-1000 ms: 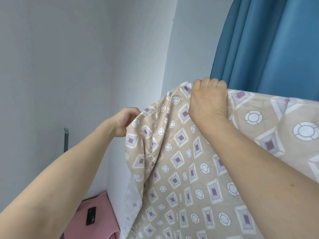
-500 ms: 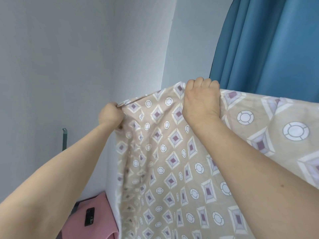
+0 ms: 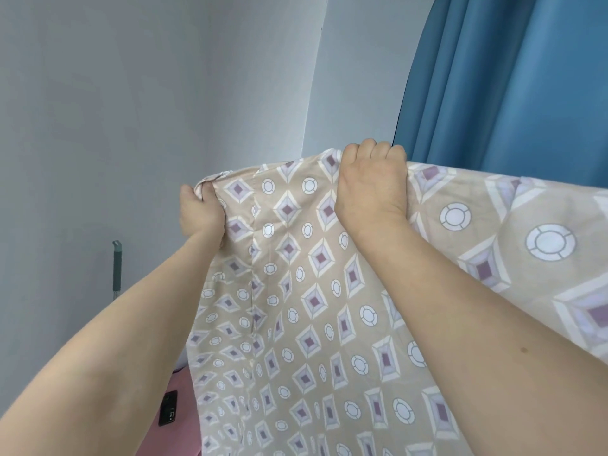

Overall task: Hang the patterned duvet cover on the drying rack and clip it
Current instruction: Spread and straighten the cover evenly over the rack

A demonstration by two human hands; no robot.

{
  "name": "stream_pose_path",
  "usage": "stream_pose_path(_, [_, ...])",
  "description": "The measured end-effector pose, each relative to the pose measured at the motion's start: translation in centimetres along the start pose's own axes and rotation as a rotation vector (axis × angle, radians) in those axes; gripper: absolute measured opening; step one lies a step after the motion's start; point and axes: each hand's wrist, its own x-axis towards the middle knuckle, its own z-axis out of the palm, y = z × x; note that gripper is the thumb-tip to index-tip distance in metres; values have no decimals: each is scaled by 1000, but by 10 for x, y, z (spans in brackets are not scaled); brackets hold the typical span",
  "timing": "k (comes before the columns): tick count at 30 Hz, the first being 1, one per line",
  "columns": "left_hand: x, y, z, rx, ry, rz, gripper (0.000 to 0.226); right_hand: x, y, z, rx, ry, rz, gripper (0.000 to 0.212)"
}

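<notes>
Two bare forearms reach up from the lower corners, with no sleeve, watch or bracelet showing along them. The left hand and the right hand wear no gloves and no rings on the parts that show. The right forearm has one small dark mole on its upper side.

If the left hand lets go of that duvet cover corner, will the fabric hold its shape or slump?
Probably slump: the duvet cover hangs in soft folds below the left hand, so it looks floppy. It seems light, since it stays taut between that hand and the right hand on pinched grips alone. The rack is hidden, so slipping off cannot be ruled out.
</notes>
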Motion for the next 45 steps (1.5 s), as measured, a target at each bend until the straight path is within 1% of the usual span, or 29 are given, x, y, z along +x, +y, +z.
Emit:
stream_pose_path(1, [0, -1, -3, 143, 17, 47, 30, 0, 1, 0, -3, -2, 2, 32])
stream_pose_path(3, [1, -1, -5, 236, -2, 79, 34, -1, 3, 1, -15, -3, 3, 34])
stream_pose_path(5, [1, 3, -2, 24, -49, 13, 26, -1, 3, 1, -12, -7, -1, 34])
stream_pose_path(6, [1, 6, 0, -164, -83, -83, 21, -1, 3, 0, -7, -6, -1, 33])
stream_pose_path(8, [-1, 20, -1, -567, -205, -349, 16, 0, 0, -2, -1, 5, 0, 32])
stream_pose_path(9, [0, 25, -3, -686, -293, -429, 17, 0, 0, -2, -1, 7, 1, 31])
stream_pose_path(12, [0, 31, -10, -744, -565, -447, 26, -1, 1, -2, -9, -1, 0, 32])
stream_pose_path(14, [-3, 33, -15, -768, -697, -448, 34, -2, 3, -2, -11, -6, 3, 32])
stream_pose_path(15, [-2, 33, -17, -786, -718, -433, 30, -3, 4, -3, -7, -12, 1, 32])
stream_pose_path(17, [0, 37, -22, -826, -686, -385, 9, -3, 4, -4, 0, -25, -7, 31])
stream_pose_path(18, [0, 39, -26, -833, -670, -370, 11, -3, 4, -5, 4, -32, -13, 32])
stream_pose_path(20, [5, 43, -34, -802, -635, -361, 15, -4, 5, -6, 7, -42, -21, 34])
stream_pose_path(23, [23, 49, -36, -593, -375, -242, 21, -4, 3, -7, -7, -26, -20, 32])
stream_pose_path(24, [27, 50, -36, -466, -280, -175, 20, -4, 1, -8, -10, -21, -26, 31])
stream_pose_path(26, [26, 54, -35, -6, -124, -18, 8, -3, -4, -11, -14, -23, -47, 31])
stream_pose_path(27, [20, 56, -34, 232, -72, 69, 22, -3, -5, -11, -17, -25, -53, 31])
stream_pose_path(28, [11, 58, -31, 364, -83, 178, 38, -2, -5, -12, -22, -31, -55, 31])
stream_pose_path(29, [-3, 63, -30, 398, -142, 304, 51, -2, -4, -12, -27, -38, -53, 31])
stream_pose_path(32, [-38, 75, -14, 297, -468, 637, 71, -2, 2, -14, -25, -58, -46, 33])
stream_pose_path(33, [-48, 78, -8, 259, -599, 678, 70, -2, 3, -16, -17, -73, -51, 33])
stream_pose_path(34, [-55, 81, -2, 178, -723, 656, 61, -2, 4, -17, -7, -89, -58, 34])
stream_pose_path(35, [-62, 85, 2, 68, -832, 566, 48, -3, 6, -19, 7, -103, -63, 35])
stream_pose_path(36, [-67, 88, 7, -33, -877, 467, 35, -3, 9, -20, 26, -115, -65, 36])
stream_pose_path(37, [-69, 91, 11, -91, -880, 386, 27, -3, 12, -22, 50, -129, -64, 37])
stream_pose_path(38, [-66, 92, 16, -86, -865, 348, 26, -2, 15, -24, 81, -145, -62, 37])
stream_pose_path(40, [-60, 89, 24, -20, -863, 302, 26, -2, 24, -32, 188, -191, -56, 38])
stream_pose_path(42, [-59, 87, 33, 41, -849, 253, 18, -2, 35, -43, 265, -238, -24, 36])
stream_pose_path(43, [-61, 87, 36, 72, -829, 258, 15, -2, 43, -48, 247, -246, -8, 35])
stream_pose_path(45, [-62, 89, 37, 210, -715, 382, 16, -3, 62, -57, 163, -273, 25, 32])
